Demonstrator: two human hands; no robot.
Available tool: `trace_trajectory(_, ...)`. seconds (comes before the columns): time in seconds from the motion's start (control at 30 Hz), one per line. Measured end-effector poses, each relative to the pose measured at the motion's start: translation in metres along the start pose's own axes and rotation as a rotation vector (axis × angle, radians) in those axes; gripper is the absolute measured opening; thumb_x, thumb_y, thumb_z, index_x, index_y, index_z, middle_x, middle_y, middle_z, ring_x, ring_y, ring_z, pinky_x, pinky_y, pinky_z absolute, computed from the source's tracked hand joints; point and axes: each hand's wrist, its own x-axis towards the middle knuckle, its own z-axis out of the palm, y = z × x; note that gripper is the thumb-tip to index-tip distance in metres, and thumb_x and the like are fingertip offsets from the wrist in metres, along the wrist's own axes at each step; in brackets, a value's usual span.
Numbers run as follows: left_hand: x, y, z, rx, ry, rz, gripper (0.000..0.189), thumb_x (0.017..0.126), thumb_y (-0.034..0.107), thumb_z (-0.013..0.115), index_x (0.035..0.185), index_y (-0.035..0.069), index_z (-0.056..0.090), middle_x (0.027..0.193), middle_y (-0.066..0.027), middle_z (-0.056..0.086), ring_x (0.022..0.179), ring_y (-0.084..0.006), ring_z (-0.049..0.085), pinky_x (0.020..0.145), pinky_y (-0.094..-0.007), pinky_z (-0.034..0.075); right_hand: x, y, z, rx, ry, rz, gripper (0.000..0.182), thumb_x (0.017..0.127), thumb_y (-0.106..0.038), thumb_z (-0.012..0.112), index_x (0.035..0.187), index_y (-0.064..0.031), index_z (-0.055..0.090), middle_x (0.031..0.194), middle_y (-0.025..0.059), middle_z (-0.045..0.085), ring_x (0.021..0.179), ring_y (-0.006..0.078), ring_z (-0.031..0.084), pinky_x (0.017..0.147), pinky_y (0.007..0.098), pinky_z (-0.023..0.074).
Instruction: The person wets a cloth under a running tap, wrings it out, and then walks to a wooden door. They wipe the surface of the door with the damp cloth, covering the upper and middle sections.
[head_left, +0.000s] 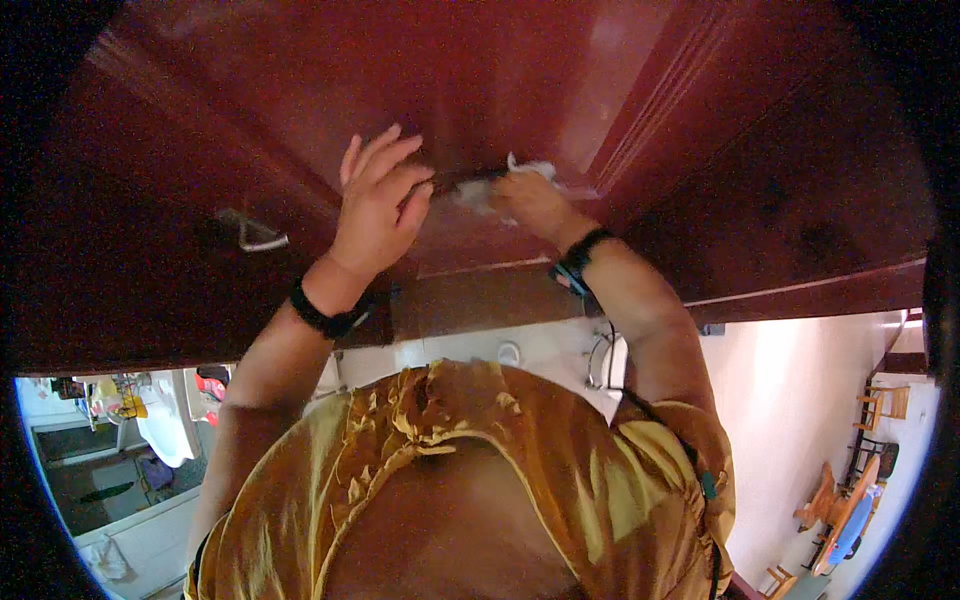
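Note:
A dark red wooden door or cabinet front (465, 67) with moulded panel edges fills the view before me. My right hand (531, 199) is closed around a crumpled white cloth or tissue (476, 193) close to the lower part of the panel. Some of the white material spreads out past my fingers, and its edges are blurred. To the left, my left hand (386, 195) is raised with the fingers apart and nothing in it; whether it touches the wood I cannot tell. Each wrist has a black band.
A metal handle (262, 238) juts from the dark wood on the left. Beyond my left arm are a white washbasin (166, 416) and various small items. Far to the right stand a wooden table (851, 510) and chairs (881, 409) on a pale floor (787, 420).

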Motion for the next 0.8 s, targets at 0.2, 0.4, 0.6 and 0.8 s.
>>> trace_trajectory(0.2, -0.024, -0.019, 0.013, -0.034, 0.016, -0.126, 0.01, 0.083, 0.008, 0.068, 0.092, 0.008, 0.069, 0.127, -0.0092, 0.061, 0.132, -0.0339, 0.047, 0.113, -0.0559, 0.026, 0.009, 0.019, -0.137, -0.239, 0.664, 0.327, 0.022, 0.076, -0.012, 0.072, 0.098, -0.0146, 0.071, 0.089, 0.0051, 0.064, 0.088, 0.0292, 0.057, 0.08, 0.0425, 0.0428)
trace_trajectory(0.4, -0.004, -0.006, 0.042, -0.169, 0.034, -0.12, 0.01, 0.084, 0.007, 0.067, 0.093, 0.009, 0.069, 0.124, -0.0094, 0.062, 0.127, -0.0355, 0.051, 0.112, -0.0571, 0.029, 0.103, -0.016, -0.15, -0.638, 0.342, 0.277, 0.003, 0.075, -0.025, 0.065, 0.074, -0.022, 0.064, 0.071, 0.0032, 0.064, 0.06, 0.0251, 0.063, 0.049, 0.0376, 0.0456)
trace_trajectory(0.6, -0.013, -0.019, 0.043, -0.243, -0.022, -0.029, 0.011, 0.084, 0.007, 0.065, 0.095, 0.006, 0.069, 0.123, -0.0102, 0.062, 0.123, -0.0353, 0.052, 0.11, -0.0542, 0.032, 0.038, -0.014, 0.047, 0.156, -0.165, 0.34, 0.022, 0.078, -0.023, 0.064, 0.096, -0.0124, 0.071, 0.09, 0.0081, 0.066, 0.073, 0.0308, 0.066, 0.062, 0.043, 0.0521)
trace_trajectory(0.8, -0.044, 0.006, 0.068, -0.453, -0.265, -0.08, 0.034, 0.088, 0.01, 0.061, 0.122, 0.002, 0.059, 0.139, -0.0165, 0.049, 0.131, -0.0376, 0.043, 0.112, -0.0492, 0.031, 0.001, -0.08, 0.011, 0.335, 0.392, 0.717, 0.024, 0.092, -0.018, 0.056, 0.109, -0.0079, 0.068, 0.114, 0.0145, 0.066, 0.105, 0.0343, 0.06, 0.088, 0.0421, 0.0492)
